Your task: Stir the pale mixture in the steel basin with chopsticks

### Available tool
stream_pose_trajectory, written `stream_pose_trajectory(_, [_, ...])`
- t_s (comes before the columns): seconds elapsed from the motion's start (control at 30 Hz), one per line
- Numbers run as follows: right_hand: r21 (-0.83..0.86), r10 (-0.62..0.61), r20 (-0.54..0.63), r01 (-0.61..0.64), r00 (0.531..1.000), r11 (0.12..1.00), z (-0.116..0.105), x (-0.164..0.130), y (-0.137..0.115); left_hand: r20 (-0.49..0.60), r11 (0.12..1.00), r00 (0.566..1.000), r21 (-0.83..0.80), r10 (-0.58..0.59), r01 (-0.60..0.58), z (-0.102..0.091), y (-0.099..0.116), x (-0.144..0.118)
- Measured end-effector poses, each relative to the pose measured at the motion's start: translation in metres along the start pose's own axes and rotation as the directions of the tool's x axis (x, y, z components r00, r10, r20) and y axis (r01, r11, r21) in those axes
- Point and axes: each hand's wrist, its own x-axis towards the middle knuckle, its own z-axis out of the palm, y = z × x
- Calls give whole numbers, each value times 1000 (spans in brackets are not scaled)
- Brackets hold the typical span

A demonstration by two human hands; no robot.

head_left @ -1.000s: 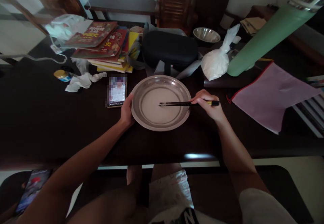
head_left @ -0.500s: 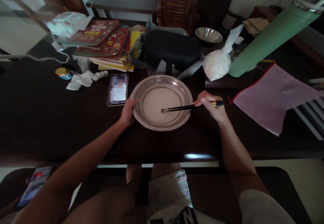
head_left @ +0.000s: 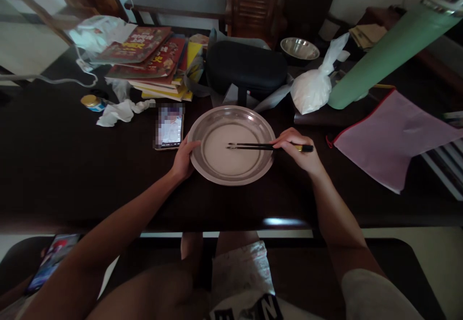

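A round metal plate (head_left: 263, 132) holding a thin pale liquid sits on the dark table (head_left: 54, 166) in front of me. My left hand (head_left: 183, 158) grips the plate's left rim. My right hand (head_left: 300, 151) holds a pair of black chopsticks (head_left: 253, 146) lying level over the plate, tips near its middle.
A lit phone (head_left: 169, 127) lies just left of the plate. Behind are stacked books (head_left: 152, 62), a black case (head_left: 246, 67), a tied white bag (head_left: 313, 88), a steel bowl (head_left: 299, 48), a green bottle (head_left: 387, 52), crumpled tissue (head_left: 121, 112), a small jar (head_left: 92, 102). A pink pouch (head_left: 394, 134) lies right.
The chopstick tips dipped toward the plate's near side half a second ago and are back level across its middle. My left hand stays on the rim.
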Motion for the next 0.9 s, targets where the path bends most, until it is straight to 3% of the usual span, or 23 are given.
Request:
stream_pose_trajectory(0.1, [70,46,-77,-41,996,997,-3,-1,1,4,1000,1000,18,-1,1,-1,0,0])
stream_pose_trajectory(0.27, [45,-3,46,1,999,999,0,0,0,15,999,1000,42,-10,9,-4,-2,2])
stream_pose_trajectory(0.43, [54,11,-62,-8,998,999,-2,-1,0,0,999,1000,47,-27,27,-4,-3,2])
stream_pose_trajectory(0.63, [23,10,62,-12,998,1000,0,0,-1,-18,998,1000,52,-20,20,-1,0,0])
stream_pose_trajectory(0.8, [53,78,-56,-75,995,996,-3,-1,-1,-12,998,1000,54,-12,13,0,1,-1])
stream_pose_trajectory(0.9, [78,81,-11,-80,997,994,-1,-1,-2,-15,998,1000,54,-24,25,0,1,-1])
